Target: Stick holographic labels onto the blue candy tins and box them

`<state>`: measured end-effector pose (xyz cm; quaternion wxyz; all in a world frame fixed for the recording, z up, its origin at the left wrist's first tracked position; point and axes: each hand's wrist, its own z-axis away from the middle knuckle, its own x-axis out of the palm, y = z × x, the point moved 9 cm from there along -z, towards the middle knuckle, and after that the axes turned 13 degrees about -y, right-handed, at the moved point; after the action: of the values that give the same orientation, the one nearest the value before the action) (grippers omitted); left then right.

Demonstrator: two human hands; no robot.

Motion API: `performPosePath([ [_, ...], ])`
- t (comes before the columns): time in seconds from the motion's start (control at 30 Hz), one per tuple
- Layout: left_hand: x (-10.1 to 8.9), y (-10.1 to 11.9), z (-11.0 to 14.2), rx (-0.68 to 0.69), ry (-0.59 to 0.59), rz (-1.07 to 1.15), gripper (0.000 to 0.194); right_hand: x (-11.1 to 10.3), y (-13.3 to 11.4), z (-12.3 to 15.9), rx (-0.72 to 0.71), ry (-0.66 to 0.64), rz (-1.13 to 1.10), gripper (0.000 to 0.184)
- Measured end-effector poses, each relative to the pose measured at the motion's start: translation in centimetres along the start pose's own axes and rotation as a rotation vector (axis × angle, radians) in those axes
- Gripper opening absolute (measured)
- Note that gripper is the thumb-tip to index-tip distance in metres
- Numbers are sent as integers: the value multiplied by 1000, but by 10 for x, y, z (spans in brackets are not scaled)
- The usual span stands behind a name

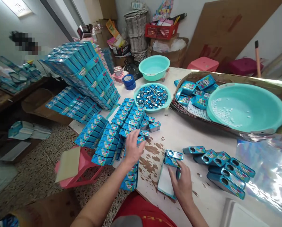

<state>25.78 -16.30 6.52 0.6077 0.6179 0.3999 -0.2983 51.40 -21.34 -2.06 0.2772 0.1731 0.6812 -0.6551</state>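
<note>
My left hand (132, 148) rests palm down on rows of small blue boxes (117, 129) laid along the left edge of the white table (178, 132), fingers spread over one box. My right hand (182, 183) presses on a short stack of blue boxes (171, 157) and a flat white-backed piece (166, 183) near the table's front edge. A row of blue boxes with round holes (222, 168) leans in a line to the right of that hand.
A teal bowl of shiny round pieces (152, 97) sits mid-table, an empty teal bowl (154, 67) behind it, a large teal basin (246, 107) in a cardboard tray at right. Tall stacks of blue boxes (84, 72) stand at left. A pink stool (78, 168) stands on the floor. A person sits at far left.
</note>
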Motion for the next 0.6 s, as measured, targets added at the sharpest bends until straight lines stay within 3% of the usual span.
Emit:
performPosePath([
  [0.07, -33, -34, 4, -172, 140, 69, 49, 25, -27, -29, -47, -140, -125, 39],
  [0.17, -42, -63, 23, -347, 211, 284, 59, 62, -59, -80, -31, -300, -321, 45],
  [0.23, -21, -73, 41, -473, 198, 525, 65, 78, -72, -121, 2, -310, -433, 58],
  [0.3, 13, -81, 56, -644, 127, 730, 69, 89, -80, -167, 38, -286, -503, 69],
  [0.4, 51, -93, 59, -881, 46, 835, 76, 111, -89, -234, 74, -326, -534, 71],
  [0.5, 59, -104, 38, -937, 117, 926, 81, 138, -98, -273, 75, -441, -506, 64],
  [0.6, 57, -106, 21, -915, 168, 1024, 86, 150, -101, -281, 64, -478, -446, 58],
])
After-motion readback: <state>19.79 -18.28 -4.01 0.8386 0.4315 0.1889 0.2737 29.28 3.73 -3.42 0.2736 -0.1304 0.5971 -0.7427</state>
